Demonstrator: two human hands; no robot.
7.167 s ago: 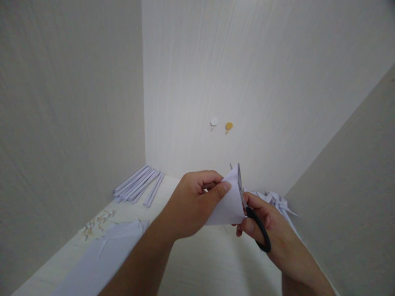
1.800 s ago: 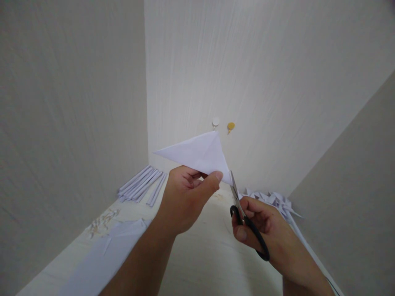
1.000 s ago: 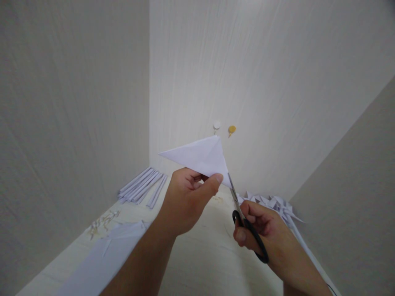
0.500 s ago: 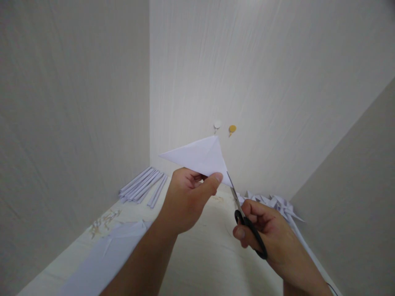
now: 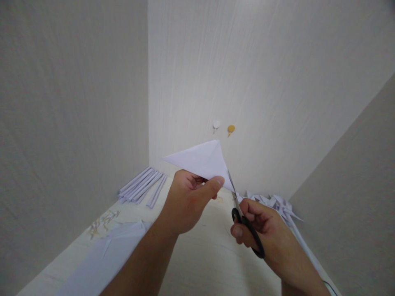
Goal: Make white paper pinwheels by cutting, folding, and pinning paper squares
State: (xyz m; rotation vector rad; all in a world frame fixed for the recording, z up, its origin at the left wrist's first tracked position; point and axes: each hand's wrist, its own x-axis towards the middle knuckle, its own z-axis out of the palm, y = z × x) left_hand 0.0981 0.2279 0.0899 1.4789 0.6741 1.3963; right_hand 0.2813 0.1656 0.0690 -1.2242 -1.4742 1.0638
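My left hand pinches a folded white paper triangle by its lower edge and holds it up in front of the back wall. My right hand grips black-handled scissors, fingers through the loops. The blades point up and meet the triangle's lower right corner, just right of my left thumb. Both hands hover above a pale table.
Several folded white paper strips lie at the back left corner. Small paper scraps and a flat white sheet sit on the left. A heap of folded white paper pieces lies at the right. Two small hooks are on the back wall.
Seven seconds ago the paper was low between both hands; it is raised now. In the last second the scissors have slid up onto the triangle's right corner.
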